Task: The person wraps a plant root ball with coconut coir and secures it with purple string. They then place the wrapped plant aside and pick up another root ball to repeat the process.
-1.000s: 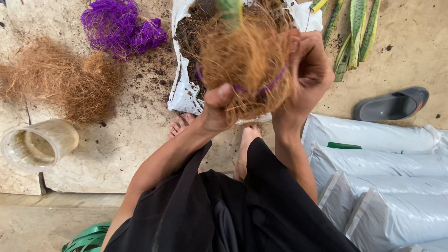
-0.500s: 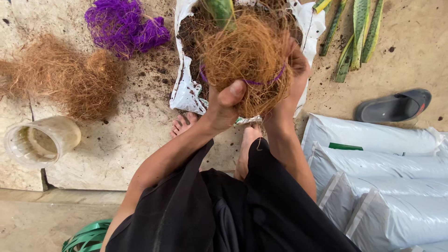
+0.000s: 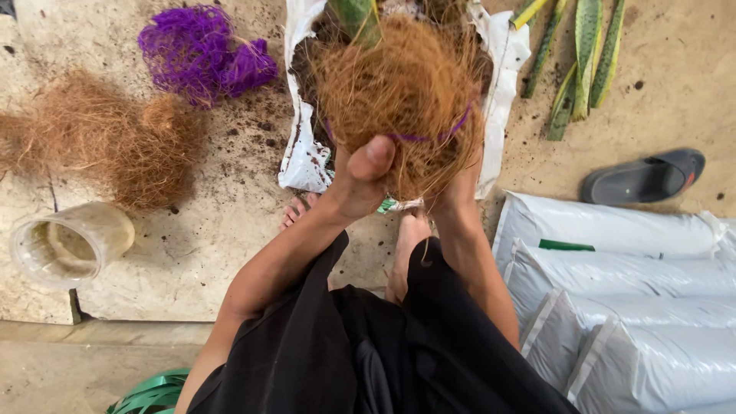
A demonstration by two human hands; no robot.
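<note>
A ball of brown coconut fibre (image 3: 406, 92) is wrapped around the base of a green plant stem (image 3: 354, 17), with a purple string (image 3: 429, 136) running round it. My left hand (image 3: 360, 180) grips the ball from below, thumb up against the fibre. My right hand (image 3: 458, 188) holds the ball's right underside and is mostly hidden behind the fibre. The ball hangs over an open white bag of dark soil (image 3: 307, 146).
A loose pile of brown fibre (image 3: 115, 146) and purple netting (image 3: 201, 52) lie at the left. A clear plastic jar (image 3: 69, 244) lies on its side. Green striped leaves (image 3: 586, 54), a dark sandal (image 3: 644, 176) and stacked white sacks (image 3: 636, 299) are at the right.
The fibre ball has come lower and closer to me. My right hand slid from the ball's upper right side down under it. My left thumb now points up.
</note>
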